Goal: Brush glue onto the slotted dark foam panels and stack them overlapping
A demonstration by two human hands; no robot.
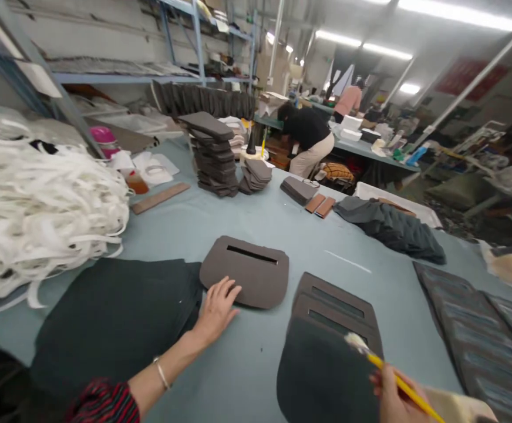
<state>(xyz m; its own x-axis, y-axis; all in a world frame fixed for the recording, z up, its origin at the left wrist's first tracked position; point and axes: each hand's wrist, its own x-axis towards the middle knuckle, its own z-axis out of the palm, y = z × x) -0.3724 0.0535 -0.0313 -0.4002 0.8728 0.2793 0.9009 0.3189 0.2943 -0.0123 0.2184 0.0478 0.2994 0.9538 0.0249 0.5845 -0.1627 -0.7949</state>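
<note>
My left hand (216, 308) lies with fingers spread on the lower edge of a grey-brown rounded panel (256, 273) that has one long slot near its top. In my right hand (399, 393) is a brush with a yellow handle (408, 389) and pale bristles. The bristle end hovers over or touches overlapping slotted panels (342, 296); which of the two I cannot tell. A dark rounded sheet (322, 370) covers their lower part. Left of my left hand lies a pile of dark fabric sheets (119, 317).
White strips (44, 200) are heaped at the left. Stacked dark pads (214, 155) stand at the back, near a flat wooden strip (161, 198). Dark fabric (388, 226) and rows of slotted panels (480, 335) lie to the right. Two people are farther back, one bending (306, 132).
</note>
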